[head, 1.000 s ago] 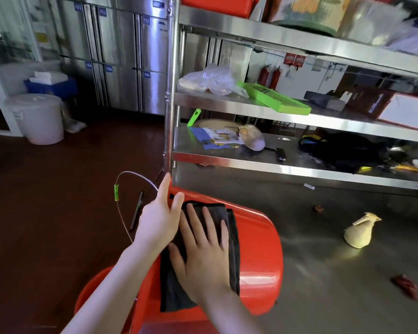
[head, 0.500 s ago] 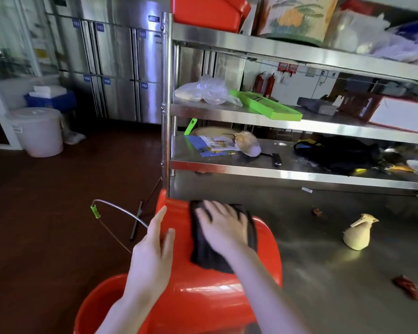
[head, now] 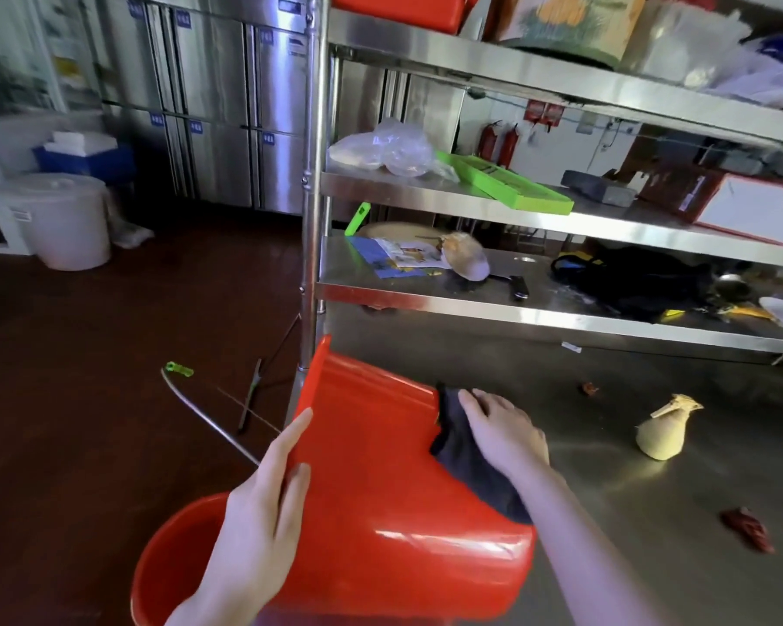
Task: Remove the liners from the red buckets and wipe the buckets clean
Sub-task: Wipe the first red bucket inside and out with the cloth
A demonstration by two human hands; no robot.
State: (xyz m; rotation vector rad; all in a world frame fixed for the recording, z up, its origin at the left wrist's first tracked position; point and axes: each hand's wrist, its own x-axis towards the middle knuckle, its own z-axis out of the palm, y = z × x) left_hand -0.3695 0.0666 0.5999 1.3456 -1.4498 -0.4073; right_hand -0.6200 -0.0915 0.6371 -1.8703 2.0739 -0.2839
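Note:
A red bucket [head: 380, 467] lies on its side across the edge of a steel table [head: 652, 512], its wire handle [head: 209, 415] with a green grip hanging out to the left. My left hand [head: 263, 512] rests flat on the bucket's left side with straight fingers. My right hand [head: 502, 431] presses a dark cloth [head: 466, 463] against the bucket's right flank, fingers spread over it. A second red bucket [head: 172, 562] stands lower, under the first, with only part of its rim showing.
A steel shelf rack [head: 539, 309] rises behind the table, loaded with a green tray [head: 511, 187], plastic bags, papers and a black bag. A pale gourd-like vegetable [head: 663, 433] and dried red scraps [head: 746, 528] lie on the table. A white lidded bin [head: 62, 219] stands far left on the dark floor.
My right hand has slid the cloth from the bucket's top over to its right side. My left hand has moved down along the left side. The bucket has turned.

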